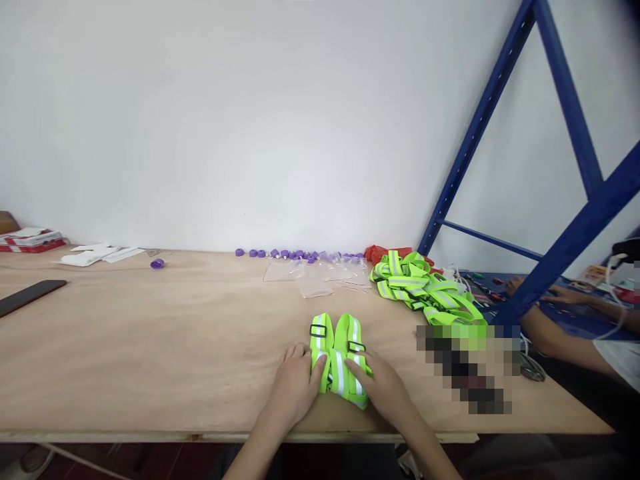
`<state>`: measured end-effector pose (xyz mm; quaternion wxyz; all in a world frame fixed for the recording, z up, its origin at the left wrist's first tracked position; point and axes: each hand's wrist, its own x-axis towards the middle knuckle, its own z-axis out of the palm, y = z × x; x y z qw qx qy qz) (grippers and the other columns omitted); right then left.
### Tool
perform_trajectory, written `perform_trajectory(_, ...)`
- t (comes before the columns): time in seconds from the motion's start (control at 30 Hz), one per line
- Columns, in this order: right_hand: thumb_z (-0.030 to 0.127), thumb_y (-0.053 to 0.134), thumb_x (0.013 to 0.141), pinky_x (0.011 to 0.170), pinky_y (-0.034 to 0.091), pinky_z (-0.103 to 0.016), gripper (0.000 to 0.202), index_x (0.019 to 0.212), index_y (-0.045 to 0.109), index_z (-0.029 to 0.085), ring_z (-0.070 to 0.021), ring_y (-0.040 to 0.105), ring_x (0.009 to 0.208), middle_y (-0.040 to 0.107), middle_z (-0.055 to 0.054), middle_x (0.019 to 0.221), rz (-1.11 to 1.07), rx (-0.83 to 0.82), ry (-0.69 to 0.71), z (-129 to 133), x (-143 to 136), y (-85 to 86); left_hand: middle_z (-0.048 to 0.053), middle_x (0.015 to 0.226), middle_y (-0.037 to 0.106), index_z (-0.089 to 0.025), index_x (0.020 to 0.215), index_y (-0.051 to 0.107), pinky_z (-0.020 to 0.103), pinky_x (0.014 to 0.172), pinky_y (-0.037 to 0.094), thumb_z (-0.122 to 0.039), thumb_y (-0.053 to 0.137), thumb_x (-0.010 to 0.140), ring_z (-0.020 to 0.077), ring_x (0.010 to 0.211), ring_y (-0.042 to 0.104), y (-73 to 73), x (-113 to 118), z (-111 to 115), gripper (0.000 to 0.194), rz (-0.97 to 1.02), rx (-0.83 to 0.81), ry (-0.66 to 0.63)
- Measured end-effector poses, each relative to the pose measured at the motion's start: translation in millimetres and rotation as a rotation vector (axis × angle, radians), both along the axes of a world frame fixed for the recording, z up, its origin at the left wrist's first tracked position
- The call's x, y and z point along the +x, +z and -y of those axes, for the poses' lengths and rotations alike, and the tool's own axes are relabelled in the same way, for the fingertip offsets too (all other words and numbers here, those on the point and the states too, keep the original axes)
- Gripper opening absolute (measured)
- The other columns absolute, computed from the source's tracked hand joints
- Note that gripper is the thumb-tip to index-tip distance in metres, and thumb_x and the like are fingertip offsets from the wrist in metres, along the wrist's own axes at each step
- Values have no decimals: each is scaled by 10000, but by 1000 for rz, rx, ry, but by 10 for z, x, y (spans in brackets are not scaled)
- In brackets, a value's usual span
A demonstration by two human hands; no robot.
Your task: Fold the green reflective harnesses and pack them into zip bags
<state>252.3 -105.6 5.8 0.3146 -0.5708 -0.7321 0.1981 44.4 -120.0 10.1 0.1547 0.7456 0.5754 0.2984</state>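
A bright green reflective strap vest with silver stripes lies folded on the wooden table in front of me. Its two loops point away from me, and each carries a black slide buckle. My left hand grips the vest's left side, thumb on top of the strap. On the opposite side my right hand holds the folded bands, its thumb pressed over them and its other fingers largely hidden. To the right, farther back, a tangled pile of similar green straps rests on the table.
Clear plastic bags and several purple caps lie along the wall. White papers, a lone purple cap and a dark flat object are at left. A blue metal frame stands at right, with another person's arms beyond.
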Motion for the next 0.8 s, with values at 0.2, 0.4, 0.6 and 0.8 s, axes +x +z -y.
perform_trajectory(0.2,461,580,914,649,553,-330,320,1105,619,207,-259,709,903,707,-80,1026,220,239,-197,22,-38,-121,116,1100,639,-186,1112,535,338,786,469,-301,397,1003,251,947,641,64,70,-65,210,69,-42,31)
perform_trajectory(0.4,390,445,991,936,539,-400,367,1241,647,214,-281,631,1155,662,-133,1255,327,373,-27,120,25,-304,95,1110,622,-220,1003,540,323,794,466,-279,383,1001,255,974,636,74,74,32,168,33,-102,20)
perform_trajectory(0.6,448,514,946,1109,433,-470,610,1482,437,168,-305,458,1386,486,-153,1498,275,64,141,263,135,-281,108,1276,563,-228,1168,492,354,908,473,-405,625,872,280,1101,610,61,-46,190,370,166,-178,-106)
perform_trajectory(0.8,504,697,826,1068,458,-482,789,1510,410,233,-351,477,1358,486,-147,1498,351,109,312,457,168,-267,100,1433,489,-252,1239,449,360,1019,438,-313,782,746,283,1261,521,90,-208,359,598,293,-248,-253)
